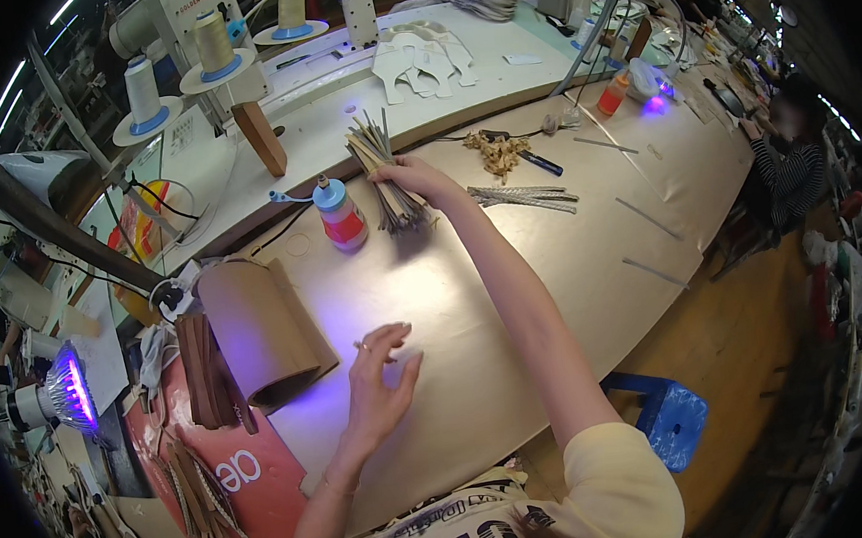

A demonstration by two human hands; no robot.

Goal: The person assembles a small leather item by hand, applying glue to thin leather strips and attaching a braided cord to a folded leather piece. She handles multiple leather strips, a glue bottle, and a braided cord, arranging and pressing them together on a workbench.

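Note:
My right hand (415,180) reaches far across the table, its fingers wrapped round a bundle of thin tan and grey strips (402,214). The bundle stands nearly upright, its ends spreading above and below the grip. My left hand (379,388) is over the near part of the table, fingers loosely bent and thumb apart, with nothing in it. Left of the bundle stands a bottle (339,215) with a pale blue cap and a red label. A rolled brown sheet (265,326) lies left of my left hand, beside dark brown strips (207,375).
Right of my right arm lie grey braided strips (526,198), tan shavings (498,154), a dark-handled tool (541,162) and single thin strips (649,218). Thread cones (216,46) stand at the back left. A lit lamp (70,389) is at left, a blue stool (672,422) at right.

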